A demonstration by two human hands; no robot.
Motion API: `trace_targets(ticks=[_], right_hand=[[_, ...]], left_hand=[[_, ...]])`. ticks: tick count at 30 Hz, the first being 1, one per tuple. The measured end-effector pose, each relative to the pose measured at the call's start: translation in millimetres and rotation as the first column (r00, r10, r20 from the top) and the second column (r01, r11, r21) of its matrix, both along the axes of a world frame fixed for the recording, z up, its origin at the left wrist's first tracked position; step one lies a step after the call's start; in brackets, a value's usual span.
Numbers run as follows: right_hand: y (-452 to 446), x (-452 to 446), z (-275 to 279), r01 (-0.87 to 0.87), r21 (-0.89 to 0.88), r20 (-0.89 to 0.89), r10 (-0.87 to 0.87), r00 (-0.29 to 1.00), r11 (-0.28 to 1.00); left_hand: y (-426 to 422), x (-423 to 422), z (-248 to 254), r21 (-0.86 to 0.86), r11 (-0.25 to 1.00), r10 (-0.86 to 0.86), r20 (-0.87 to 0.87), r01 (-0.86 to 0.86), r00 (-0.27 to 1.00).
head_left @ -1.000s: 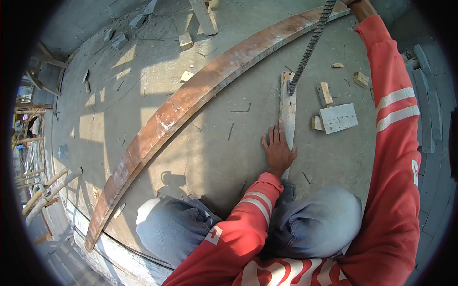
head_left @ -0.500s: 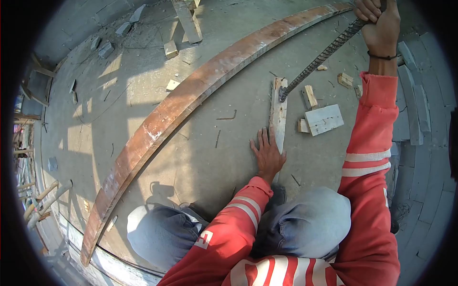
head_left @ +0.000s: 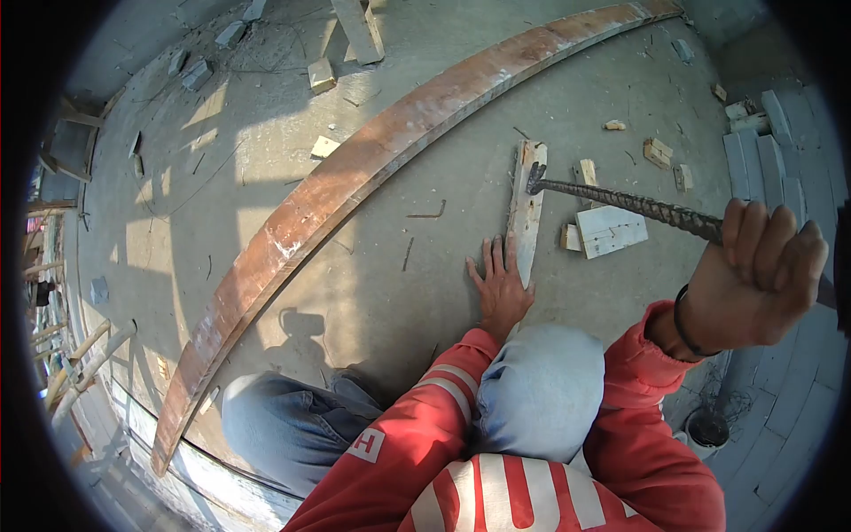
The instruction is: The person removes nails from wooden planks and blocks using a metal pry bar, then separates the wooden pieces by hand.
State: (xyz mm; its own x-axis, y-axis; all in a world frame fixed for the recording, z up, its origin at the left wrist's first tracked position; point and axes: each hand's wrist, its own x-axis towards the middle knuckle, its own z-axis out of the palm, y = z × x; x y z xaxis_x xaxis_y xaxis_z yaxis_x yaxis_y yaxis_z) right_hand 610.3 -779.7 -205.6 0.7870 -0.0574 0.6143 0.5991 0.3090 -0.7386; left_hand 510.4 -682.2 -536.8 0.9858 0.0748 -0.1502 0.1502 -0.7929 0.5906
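My right hand (head_left: pixel 764 270) is wrapped round a ribbed steel bar (head_left: pixel 638 204) at the right. The bar's flattened far end rests at the upper part of a narrow wooden strip (head_left: pixel 526 213) on the concrete floor. My left hand (head_left: pixel 503 288) lies flat against the lower end of the strip, fingers spread, pressing on its left edge and the floor. Small wood blocks and a pale square board piece (head_left: pixel 612 232) lie just right of the strip, below the bar.
A long brown curved wooden piece (head_left: pixel 355 177) arcs across the floor. Bent nails (head_left: pixel 427 211), wood offcuts (head_left: pixel 321 76) and a plank (head_left: pixel 359 31) lie about. Grey blocks (head_left: pixel 773 168) are stacked at the right. A small dark-topped container (head_left: pixel 707 428) stands at the lower right.
My right hand has swung down and to the right with the bar, which now slants low over the blocks. The bar's far end stays at the strip. My left hand keeps its place.
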Motion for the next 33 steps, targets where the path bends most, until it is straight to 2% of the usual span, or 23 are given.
trace_targets(ticks=[2,3,5,6,8,9,10,11,12,13,14,15,16,17,19,20,21,24,25,27,29,32,33], right_hand=[[3,-32,-15,-0.066,-0.019,0.164,0.068,0.984,0.998],[1,-33,-15,-0.071,-0.029,0.181,0.075,0.981,0.997],[-9,-32,-9,0.022,-0.016,0.002,-0.022,1.0,1.0],[-10,-20,-5,0.028,-0.026,0.028,-0.027,0.999,0.999],[-6,7,8,-0.21,-0.094,-0.133,0.197,0.971,0.973],[-2,4,14,-0.21,-0.108,-0.12,0.197,0.973,0.972],[9,2,21,-0.216,-0.245,-0.101,0.197,0.975,0.945],[22,0,26,-0.222,-0.376,-0.093,0.202,0.975,0.9],[33,-4,32,-0.132,-0.367,-0.099,0.102,0.99,0.921],[30,-3,42,-0.138,-0.371,-0.113,0.103,0.988,0.918],[23,3,53,-0.251,-0.289,-0.149,0.216,0.965,0.924],[18,9,58,-0.361,-0.201,-0.174,0.33,0.928,0.911],[19,10,55,-0.346,-0.199,-0.167,0.316,0.934,0.917],[19,7,51,-0.348,-0.195,-0.175,0.316,0.932,0.917],[18,-4,39,-0.283,-0.063,-0.085,0.277,0.957,0.957],[15,-5,38,-0.314,-0.12,-0.041,0.312,0.949,0.942],[14,-9,36,-0.311,-0.106,-0.07,0.305,0.95,0.945],[18,-17,31,-0.226,-0.068,-0.065,0.222,0.973,0.972],[19,-21,29,-0.175,-0.078,-0.042,0.172,0.984,0.982],[16,-34,22,-0.124,-0.085,-0.036,0.121,0.992,0.989],[8,-51,13,-0.108,-0.287,0.103,0.142,0.984,0.952],[-3,-71,0,-0.1,-0.253,0.182,0.149,0.972,0.962],[-6,-78,-2,-0.093,-0.254,0.204,0.147,0.968,0.963]], left_hand=[[0,-1,0,-0.02,1.0,0.009,0.011,-0.009,1.0],[0,-2,0,-0.031,0.999,0.011,0.017,-0.01,1.0],[2,-5,-3,-0.043,0.999,-0.009,0.045,0.011,0.999],[1,-3,-4,-0.03,0.999,0.036,0.043,-0.035,0.998],[-2,12,17,-0.036,0.995,0.091,0.057,-0.089,0.994],[-1,32,36,-0.218,0.96,0.228,0.255,-0.174,0.94],[5,55,66,-0.403,0.89,0.383,0.409,-0.213,0.828],[12,80,110,-0.519,0.854,0.35,0.522,-0.036,0.778],[18,100,159,-0.597,0.789,0.337,0.619,0.146,0.71],[20,113,202,-0.617,0.705,0.261,0.685,0.351,0.68],[18,122,236,-0.599,0.588,0.197,0.758,0.543,0.622],[13,125,257,-0.604,0.56,0.118,0.736,0.567,0.667],[6,129,265,-0.612,0.53,0.034,0.707,0.587,0.707],[1,131,263,-0.617,0.53,0.033,0.701,0.582,0.713],[-3,130,257,-0.554,0.493,0.144,0.812,0.67,0.565],[-6,129,254,-0.515,0.538,0.181,0.844,0.667,0.505],[-10,125,248,-0.534,0.535,0.174,0.827,0.654,0.534],[-16,125,244,-0.541,0.531,0.264,0.837,0.652,0.48],[-17,124,241,-0.551,0.528,0.256,0.829,0.646,0.498],[-16,117,238,-0.508,0.528,0.258,0.859,0.68,0.441],[-12,99,232,-0.49,0.508,0.226,0.869,0.709,0.44],[-15,85,224,-0.433,0.466,0.141,0.897,0.771,0.419],[-16,83,223,-0.402,0.436,0.057,0.905,0.805,0.421]])
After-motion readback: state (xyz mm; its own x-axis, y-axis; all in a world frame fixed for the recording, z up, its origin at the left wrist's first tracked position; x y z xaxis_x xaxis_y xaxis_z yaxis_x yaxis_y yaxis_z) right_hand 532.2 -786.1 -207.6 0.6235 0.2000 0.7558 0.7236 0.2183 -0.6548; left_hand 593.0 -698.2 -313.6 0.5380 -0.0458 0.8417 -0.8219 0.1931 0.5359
